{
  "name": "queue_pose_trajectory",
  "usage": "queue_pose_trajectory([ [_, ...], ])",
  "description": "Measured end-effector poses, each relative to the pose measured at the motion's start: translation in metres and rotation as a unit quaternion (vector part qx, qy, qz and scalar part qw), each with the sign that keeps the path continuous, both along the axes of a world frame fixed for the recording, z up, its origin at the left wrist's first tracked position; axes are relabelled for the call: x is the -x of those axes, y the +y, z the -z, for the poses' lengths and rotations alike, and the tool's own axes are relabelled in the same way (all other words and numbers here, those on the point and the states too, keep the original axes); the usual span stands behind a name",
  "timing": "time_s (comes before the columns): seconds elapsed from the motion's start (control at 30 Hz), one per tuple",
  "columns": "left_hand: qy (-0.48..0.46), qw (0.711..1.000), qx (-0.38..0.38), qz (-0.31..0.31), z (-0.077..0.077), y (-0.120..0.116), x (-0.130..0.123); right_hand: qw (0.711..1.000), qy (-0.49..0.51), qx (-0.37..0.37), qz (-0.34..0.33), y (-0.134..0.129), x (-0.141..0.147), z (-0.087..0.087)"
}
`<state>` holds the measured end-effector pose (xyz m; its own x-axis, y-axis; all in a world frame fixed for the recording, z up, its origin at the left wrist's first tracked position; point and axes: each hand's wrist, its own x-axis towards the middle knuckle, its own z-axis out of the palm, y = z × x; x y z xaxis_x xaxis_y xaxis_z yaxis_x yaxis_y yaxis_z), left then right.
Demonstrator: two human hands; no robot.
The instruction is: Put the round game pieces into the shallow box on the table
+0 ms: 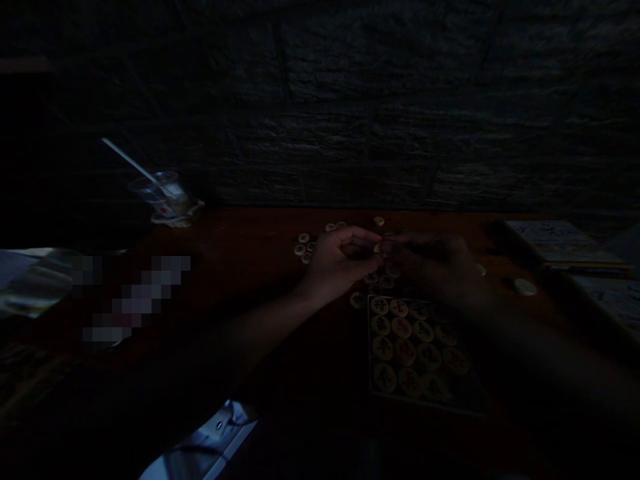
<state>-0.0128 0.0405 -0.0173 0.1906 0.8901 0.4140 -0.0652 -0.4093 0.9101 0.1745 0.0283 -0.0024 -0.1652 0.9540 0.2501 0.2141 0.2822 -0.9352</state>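
Note:
My left hand (337,260) and my right hand (445,263) meet over the wooden table. Between their fingertips is a small round xiangqi piece (377,247), its edge pale in the dim light. Both hands are closed in a pinch around it. Just below my right wrist, a square box (369,347) holds rows of larger round pieces with red or dark characters. Loose small pieces (303,238) lie left of my left hand, and several more (387,281) sit under my fingers, partly hidden. My right forearm covers the box's right side.
A clear plastic cup (170,193) with a straw stands at the back left against the stone wall (325,133). Printed boxes (560,241) lie at the right. A pale round piece (525,287) rests near them. The scene is very dark.

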Motion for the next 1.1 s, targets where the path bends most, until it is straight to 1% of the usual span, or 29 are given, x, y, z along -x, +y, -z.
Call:
queue_pose_trajectory([
  [0.17,0.025,0.999,-0.010,0.026,0.002,-0.003,-0.001,1.000,0.010,0.024,0.003,0.000,0.001,-0.001],
  [0.3,0.038,0.999,-0.027,0.021,0.000,-0.006,0.000,0.999,0.036,0.033,0.006,-0.001,0.003,0.000],
  [0.43,0.034,0.999,-0.015,0.016,-0.002,-0.006,0.001,0.996,0.064,0.054,-0.009,0.002,0.003,0.004],
  [0.6,-0.015,0.999,0.011,0.034,-0.001,-0.003,0.002,0.990,0.116,0.065,-0.037,0.003,0.002,0.001],
  [0.77,-0.052,0.998,0.045,0.013,0.002,0.001,0.003,0.989,0.128,0.049,-0.050,0.000,0.002,-0.008],
  [0.97,-0.095,0.992,0.079,0.023,-0.001,-0.002,0.000,0.987,0.136,0.042,-0.076,0.001,0.000,-0.003],
  [1.1,-0.106,0.991,0.083,0.028,-0.003,-0.003,-0.001,0.987,0.138,0.037,-0.076,0.001,0.001,-0.002],
])
